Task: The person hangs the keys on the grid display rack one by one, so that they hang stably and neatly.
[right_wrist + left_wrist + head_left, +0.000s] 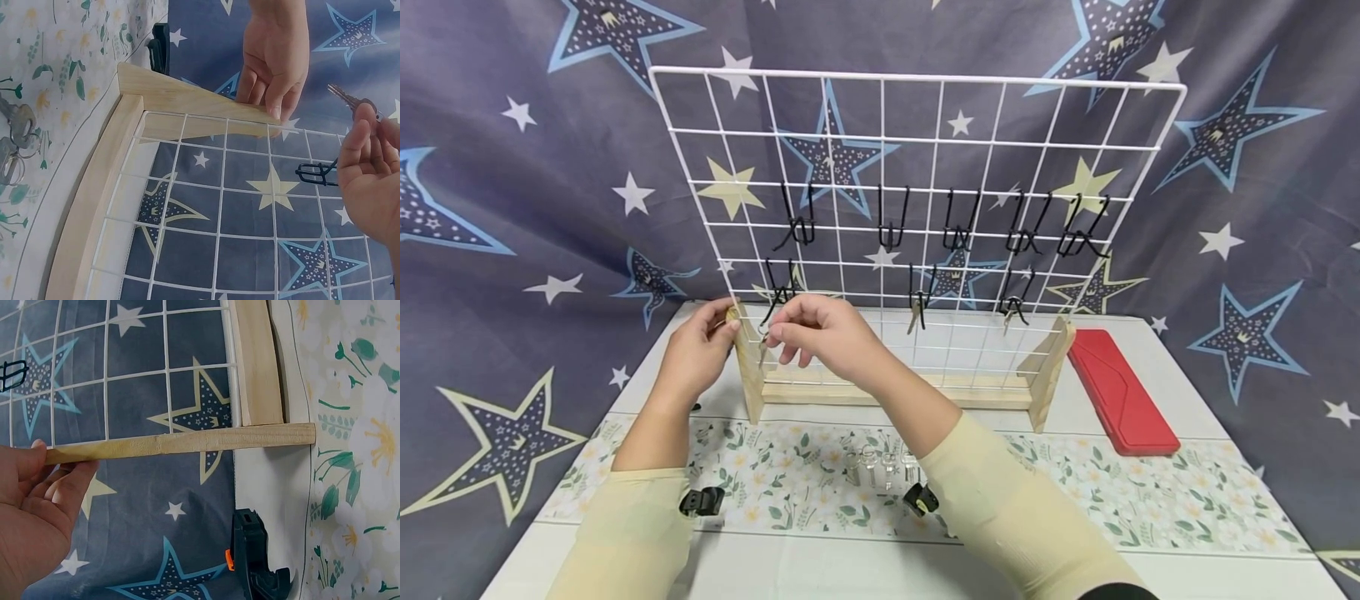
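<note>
My left hand (696,350) pinches the upper end of the rack's left wooden side support (187,442), thumb on one face and fingers on the other. A metal key (351,99) is held by its ring end between the thumb and fingers of my right hand (827,333). That hand is at the lower left black hook (781,293) of the white wire grid rack (910,137); in the right wrist view the key is apart from the hook (317,174). Keys hang from two other lower hooks, the middle one (921,296) and the right one (1015,307).
Several loose keys (889,468) lie on the floral cloth strip (805,492) before the rack. A red case (1123,396) lies right of it. Several black hooks (891,233) line the upper row. A black clamp-like object (253,556) stands beyond the left support.
</note>
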Motion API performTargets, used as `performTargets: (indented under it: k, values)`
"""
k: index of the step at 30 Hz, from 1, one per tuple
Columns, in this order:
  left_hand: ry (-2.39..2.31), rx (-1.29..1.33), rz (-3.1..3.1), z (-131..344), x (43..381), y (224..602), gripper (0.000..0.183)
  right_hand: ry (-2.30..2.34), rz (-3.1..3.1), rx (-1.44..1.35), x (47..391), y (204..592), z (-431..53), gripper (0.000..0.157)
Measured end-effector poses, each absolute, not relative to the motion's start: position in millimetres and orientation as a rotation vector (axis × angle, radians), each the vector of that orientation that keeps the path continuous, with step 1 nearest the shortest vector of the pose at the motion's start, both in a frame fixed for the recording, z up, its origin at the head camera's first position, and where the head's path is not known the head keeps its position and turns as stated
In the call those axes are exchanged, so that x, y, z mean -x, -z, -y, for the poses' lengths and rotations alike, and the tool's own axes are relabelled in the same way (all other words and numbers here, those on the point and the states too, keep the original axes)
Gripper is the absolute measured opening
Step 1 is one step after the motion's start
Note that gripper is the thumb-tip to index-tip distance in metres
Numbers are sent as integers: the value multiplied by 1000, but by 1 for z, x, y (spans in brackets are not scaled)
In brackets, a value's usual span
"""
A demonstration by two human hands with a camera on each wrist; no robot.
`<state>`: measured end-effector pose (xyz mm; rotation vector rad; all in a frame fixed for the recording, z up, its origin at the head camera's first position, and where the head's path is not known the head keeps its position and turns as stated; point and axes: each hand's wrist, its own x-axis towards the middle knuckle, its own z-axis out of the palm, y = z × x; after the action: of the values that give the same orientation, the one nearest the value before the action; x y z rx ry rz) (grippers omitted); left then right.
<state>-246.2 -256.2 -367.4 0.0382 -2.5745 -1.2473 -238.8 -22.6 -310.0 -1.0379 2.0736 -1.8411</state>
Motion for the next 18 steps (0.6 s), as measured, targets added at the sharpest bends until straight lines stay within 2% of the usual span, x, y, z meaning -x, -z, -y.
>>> performTargets:
  k: [18]
  values:
    - [1234,-3,2568,258,246,369,43,1874,-2094,922,253,314,29,14]
